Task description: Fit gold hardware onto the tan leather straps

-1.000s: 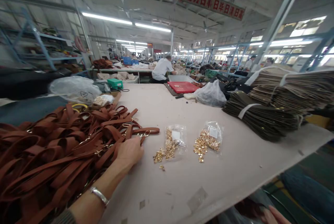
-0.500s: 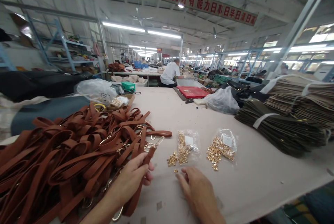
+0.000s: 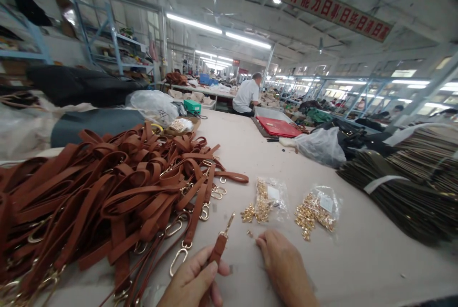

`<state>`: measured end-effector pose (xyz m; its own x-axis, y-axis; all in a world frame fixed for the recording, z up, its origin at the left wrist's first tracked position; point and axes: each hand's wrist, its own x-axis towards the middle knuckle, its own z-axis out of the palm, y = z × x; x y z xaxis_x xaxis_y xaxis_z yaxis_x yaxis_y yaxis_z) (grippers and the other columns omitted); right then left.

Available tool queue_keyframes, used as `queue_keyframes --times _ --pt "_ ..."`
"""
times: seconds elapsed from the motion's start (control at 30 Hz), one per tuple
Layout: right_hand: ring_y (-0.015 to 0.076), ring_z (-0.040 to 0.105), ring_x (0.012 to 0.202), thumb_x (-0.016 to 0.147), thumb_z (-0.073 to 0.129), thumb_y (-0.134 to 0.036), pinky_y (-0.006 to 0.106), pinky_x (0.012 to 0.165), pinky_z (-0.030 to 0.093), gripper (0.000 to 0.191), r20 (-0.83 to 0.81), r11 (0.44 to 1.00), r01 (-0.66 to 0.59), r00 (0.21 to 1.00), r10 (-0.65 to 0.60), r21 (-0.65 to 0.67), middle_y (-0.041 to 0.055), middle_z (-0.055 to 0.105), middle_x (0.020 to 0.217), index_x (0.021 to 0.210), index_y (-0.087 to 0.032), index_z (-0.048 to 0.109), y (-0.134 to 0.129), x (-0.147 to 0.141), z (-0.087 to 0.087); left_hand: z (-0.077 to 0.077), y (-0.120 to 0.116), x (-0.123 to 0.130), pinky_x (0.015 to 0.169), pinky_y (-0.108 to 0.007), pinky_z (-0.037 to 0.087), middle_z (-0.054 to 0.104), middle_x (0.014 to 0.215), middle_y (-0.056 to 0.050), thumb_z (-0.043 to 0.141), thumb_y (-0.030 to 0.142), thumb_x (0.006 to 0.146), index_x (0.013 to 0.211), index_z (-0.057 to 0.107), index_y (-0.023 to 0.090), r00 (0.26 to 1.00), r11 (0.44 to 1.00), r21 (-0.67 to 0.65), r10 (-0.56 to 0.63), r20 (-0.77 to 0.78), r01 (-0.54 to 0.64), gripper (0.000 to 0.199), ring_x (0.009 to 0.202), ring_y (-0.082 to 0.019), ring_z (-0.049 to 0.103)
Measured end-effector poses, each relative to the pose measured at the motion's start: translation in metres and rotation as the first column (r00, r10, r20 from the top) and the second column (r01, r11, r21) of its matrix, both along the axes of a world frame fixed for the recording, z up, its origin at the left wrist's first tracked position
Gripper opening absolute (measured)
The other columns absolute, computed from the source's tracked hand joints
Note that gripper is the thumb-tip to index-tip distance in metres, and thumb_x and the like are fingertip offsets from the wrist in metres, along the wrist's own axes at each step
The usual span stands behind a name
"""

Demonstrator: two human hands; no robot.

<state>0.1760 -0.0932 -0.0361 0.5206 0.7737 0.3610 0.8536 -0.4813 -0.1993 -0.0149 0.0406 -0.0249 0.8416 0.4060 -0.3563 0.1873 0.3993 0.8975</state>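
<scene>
While our left hand [image 3: 195,283] pinches the brown strap [image 3: 217,249] above the surface [image 3: 358,269], our right hand [image 3: 282,264] rests loosely beside spilled gold fittings [image 3: 252,211]; a careless sweep may scatter them.

Single head-worn view, looking forward and down across the table [image 3: 250,154], close above it, hall behind

Pale table [image 3: 250,154] under brown straps [image 3: 107,192], hardware bags [image 3: 266,199], dark stacks [image 3: 404,192].
</scene>
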Motion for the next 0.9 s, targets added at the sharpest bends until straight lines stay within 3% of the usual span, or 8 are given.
queue_keyframes --times 0.13,0.17,0.23,0.3,0.4,0.67,0.8,0.9 --pt "0.0193 0.062 0.063 0.095 0.045 -0.039 0.027 0.059 0.043 0.032 -0.408 0.989 0.022 0.912 0.040 0.146 0.0026 0.064 0.067 0.073 -0.020 0.059 -0.015 -0.010 0.013 0.000 -0.011 -0.002 0.036 -0.013 0.019 0.069 0.107 -0.005 0.067 0.046 0.077 0.121 0.059 0.023 0.997 0.996 -0.082 0.048 0.062 -0.042 0.050 0.042 -0.001 0.046" --pt "0.0178 0.061 0.061 0.093 0.047 -0.044 0.025 0.057 0.043 0.033 -0.559 0.982 0.045 0.827 0.066 0.182 0.0015 0.064 0.064 0.075 -0.020 0.060 -0.017 -0.015 0.017 0.001 -0.013 -0.002 0.035 -0.013 0.017 0.069 0.109 -0.005 0.066 0.044 0.079 0.124 0.058 0.024 0.997 0.996 -0.082 0.039 0.064 -0.034 0.050 0.040 0.000 0.043" --pt "0.0156 0.060 0.058 0.089 0.057 -0.048 0.023 0.057 0.044 0.032 -0.784 0.958 0.101 0.601 0.155 0.268 0.0000 0.063 0.061 0.079 -0.019 0.064 -0.019 -0.029 0.024 0.002 -0.018 0.000 0.034 -0.014 0.013 0.070 0.086 -0.002 0.061 0.042 0.083 0.123 0.058 0.022 0.999 0.997 -0.071 -0.013 0.052 0.017 0.044 0.035 0.000 0.034" --pt "0.0148 0.060 0.058 0.083 0.065 -0.047 0.022 0.059 0.047 0.030 -0.864 0.921 0.135 0.418 0.281 0.365 0.0008 0.066 0.060 0.081 -0.017 0.068 -0.018 -0.044 0.028 0.003 -0.022 0.002 0.035 -0.013 0.014 0.065 0.071 0.002 0.058 0.041 0.085 0.122 0.058 0.021 0.995 0.993 -0.071 -0.087 0.054 0.091 0.041 0.036 -0.002 0.034" --pt "0.0139 0.060 0.056 0.079 0.072 -0.043 0.022 0.058 0.047 0.026 -0.876 0.887 0.138 0.280 0.393 0.441 0.0019 0.067 0.060 0.079 -0.017 0.072 -0.013 -0.061 0.026 0.003 -0.027 0.006 0.039 -0.012 0.023 0.067 0.083 -0.001 0.059 0.037 0.085 0.122 0.059 0.022 0.982 0.988 -0.050 -0.139 0.125 0.146 0.040 0.046 -0.003 0.050" --pt "0.0124 0.057 0.058 0.078 0.073 -0.044 0.021 0.058 0.046 0.025 -0.892 0.910 0.099 0.267 0.365 0.402 0.0017 0.066 0.065 0.079 -0.019 0.074 -0.015 -0.060 0.016 0.011 -0.035 0.007 0.052 -0.016 0.045 0.070 0.102 -0.004 0.060 0.034 0.084 0.125 0.063 0.022 0.976 0.993 0.007 -0.118 0.185 0.119 0.044 0.054 -0.008 0.057" --pt "0.0111 0.053 0.056 0.076 0.074 -0.047 0.021 0.057 0.042 0.029 -0.859 0.870 0.160 0.314 0.404 0.467 0.0005 0.062 0.061 0.075 -0.018 0.073 -0.016 -0.064 0.009 0.015 -0.030 0.005 0.058 -0.020 0.052 0.071 0.111 -0.002 0.057 0.037 0.085 0.128 0.062 0.027 0.970 0.973 0.161 -0.189 0.155 0.164 0.044 0.057 -0.011 0.060" --pt "0.0107 0.051 0.054 0.071 0.076 -0.052 0.022 0.056 0.040 0.037 -0.861 0.836 0.241 0.276 0.427 0.492 -0.0001 0.060 0.058 0.071 -0.016 0.066 -0.015 -0.071 0.003 0.008 -0.025 0.004 0.062 -0.023 0.055 0.074 0.097 0.000 0.054 0.040 0.088 0.129 0.061 0.033 0.969 0.936 0.299 -0.227 0.102 0.187 0.043 0.062 -0.015 0.064"
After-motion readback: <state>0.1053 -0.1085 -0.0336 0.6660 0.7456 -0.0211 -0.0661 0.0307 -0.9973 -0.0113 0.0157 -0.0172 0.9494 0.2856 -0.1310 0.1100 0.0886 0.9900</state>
